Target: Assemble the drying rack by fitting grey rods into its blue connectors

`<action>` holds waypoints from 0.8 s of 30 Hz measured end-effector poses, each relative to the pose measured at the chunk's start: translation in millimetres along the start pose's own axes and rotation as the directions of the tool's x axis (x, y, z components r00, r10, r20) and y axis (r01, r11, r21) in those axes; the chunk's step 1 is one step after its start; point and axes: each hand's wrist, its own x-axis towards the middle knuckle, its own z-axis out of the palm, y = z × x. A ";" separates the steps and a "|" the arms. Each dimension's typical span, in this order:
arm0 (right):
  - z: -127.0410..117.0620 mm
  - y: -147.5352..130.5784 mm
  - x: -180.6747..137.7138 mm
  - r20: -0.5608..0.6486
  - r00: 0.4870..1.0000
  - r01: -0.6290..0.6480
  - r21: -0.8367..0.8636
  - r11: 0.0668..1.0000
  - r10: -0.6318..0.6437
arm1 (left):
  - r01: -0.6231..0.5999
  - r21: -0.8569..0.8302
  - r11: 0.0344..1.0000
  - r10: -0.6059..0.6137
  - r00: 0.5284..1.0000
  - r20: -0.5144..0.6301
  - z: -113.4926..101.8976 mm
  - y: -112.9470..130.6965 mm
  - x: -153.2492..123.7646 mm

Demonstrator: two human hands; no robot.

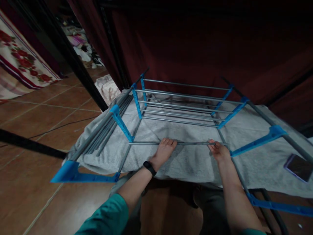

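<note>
A thin grey metal tube (190, 143) lies crosswise before me. My left hand (166, 148) is closed round it near the middle, a black band on that wrist. Close to the tube's right end, my right hand (218, 150) pinches it between the fingers. The tube's left end meets the foot of a blue plastic bracket (123, 125). Its right end is beside the lower end of another blue bracket (256, 143); whether it is seated there I cannot tell. Both brackets belong to a rack frame, where several cross tubes (186, 104) span the far part.
Under the rack is a grey blanket (193, 168). Several loose tubes (105, 130) lie at the left. A phone (298, 167) rests at the right. Nearer brackets (73, 174) jut past the blanket's edge. Dark posts (80, 78) and a cable (61, 124) are to the left.
</note>
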 end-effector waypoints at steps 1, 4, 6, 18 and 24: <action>-1.9 1.9 2.4 -0.004 1.000 -0.003 -0.015 1.000 0.003 | 0.000 0.004 1.000 0.000 1.000 0.006 2.3 3.4 -0.1; -5.8 6.5 8.1 -0.004 1.000 -0.010 -0.059 0.998 0.010 | 0.013 0.018 1.000 -0.013 1.000 0.017 10.1 10.2 -1.3; -7.3 8.5 9.9 0.002 1.000 -0.003 -0.078 0.997 0.003 | 0.025 0.033 0.999 -0.026 1.000 0.013 15.0 13.5 -2.4; -10.1 14.4 10.3 0.022 0.999 0.037 -0.033 0.999 -0.036 | 0.031 0.112 0.993 -0.028 0.999 -0.027 20.8 25.4 -8.6; -10.3 15.6 9.0 0.013 0.999 0.042 -0.005 0.999 -0.042 | 0.014 0.123 0.992 -0.013 1.000 -0.010 19.2 27.3 -11.9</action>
